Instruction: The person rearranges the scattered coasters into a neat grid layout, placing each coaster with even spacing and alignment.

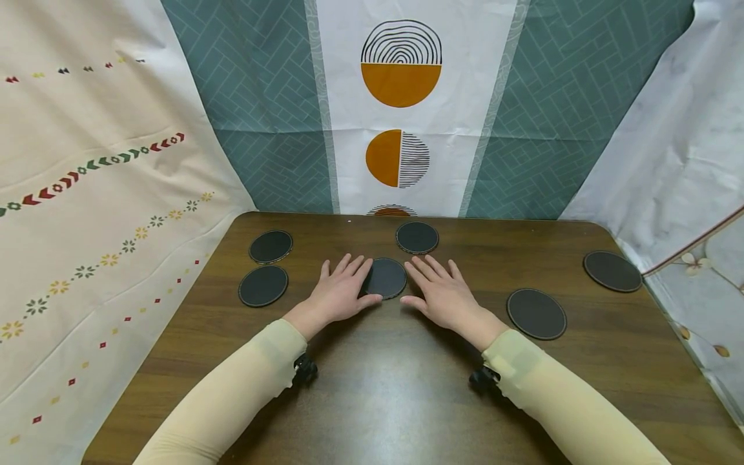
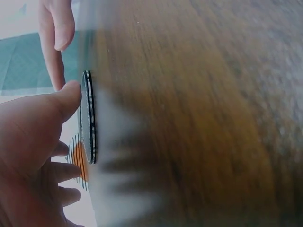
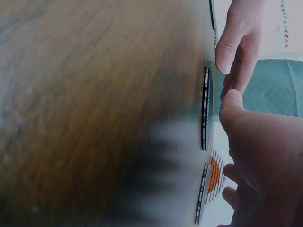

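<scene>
A round black coaster (image 1: pixel 386 279) with a stitched rim lies flat at the middle of the wooden table, between both hands. My left hand (image 1: pixel 339 292) is spread palm down; its index finger and thumb overlap the coaster's left side in the head view. On the other side, my right hand (image 1: pixel 446 299) has its fingers extended, the tips close to the coaster's right edge. Neither hand grips anything. Seen edge-on in the left wrist view, the coaster (image 2: pixel 89 118) lies just past the left thumb. Another coaster (image 1: pixel 416 237) lies behind, beyond the right fingertips.
Two matching coasters, one farther back (image 1: pixel 270 247) and one nearer (image 1: pixel 263 286), lie at the left. At the right are one near the right wrist (image 1: pixel 537 314) and one by the table's edge (image 1: pixel 613 271). Patterned curtains (image 1: pixel 401 116) hang behind and beside the table (image 1: pixel 372 387).
</scene>
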Demonstrator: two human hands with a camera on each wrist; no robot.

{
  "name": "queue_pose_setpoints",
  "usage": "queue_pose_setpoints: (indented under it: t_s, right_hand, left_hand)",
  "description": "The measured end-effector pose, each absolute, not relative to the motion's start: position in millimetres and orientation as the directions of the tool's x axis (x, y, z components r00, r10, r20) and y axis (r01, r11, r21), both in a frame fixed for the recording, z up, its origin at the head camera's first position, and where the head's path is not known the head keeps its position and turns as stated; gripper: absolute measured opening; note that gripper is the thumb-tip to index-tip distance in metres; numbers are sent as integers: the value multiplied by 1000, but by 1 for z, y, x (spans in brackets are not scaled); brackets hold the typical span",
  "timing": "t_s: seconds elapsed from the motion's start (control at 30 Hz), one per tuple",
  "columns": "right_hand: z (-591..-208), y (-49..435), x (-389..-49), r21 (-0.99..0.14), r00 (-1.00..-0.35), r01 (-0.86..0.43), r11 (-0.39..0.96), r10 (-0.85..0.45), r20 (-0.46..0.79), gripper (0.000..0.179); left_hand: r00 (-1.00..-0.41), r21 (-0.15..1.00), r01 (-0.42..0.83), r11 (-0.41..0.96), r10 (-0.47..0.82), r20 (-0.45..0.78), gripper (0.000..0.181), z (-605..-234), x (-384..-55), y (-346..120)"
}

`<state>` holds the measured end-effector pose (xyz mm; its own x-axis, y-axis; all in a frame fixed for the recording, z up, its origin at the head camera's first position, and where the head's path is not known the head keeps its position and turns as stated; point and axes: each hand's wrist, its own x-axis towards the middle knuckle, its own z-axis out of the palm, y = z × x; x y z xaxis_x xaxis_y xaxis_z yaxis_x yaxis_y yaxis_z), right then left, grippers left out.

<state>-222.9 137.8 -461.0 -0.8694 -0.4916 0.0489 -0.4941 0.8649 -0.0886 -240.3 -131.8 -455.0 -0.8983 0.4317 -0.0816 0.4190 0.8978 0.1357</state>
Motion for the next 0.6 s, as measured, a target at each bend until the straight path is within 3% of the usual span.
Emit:
queue_pose_setpoints:
  t_s: [0.6]
  right_hand:
    - [-462,126,-227,-117,-867,-494,861,-498,-8,84]
  left_hand:
    - [-895,126,419,899,433,-109,92,-457,-241,-130]
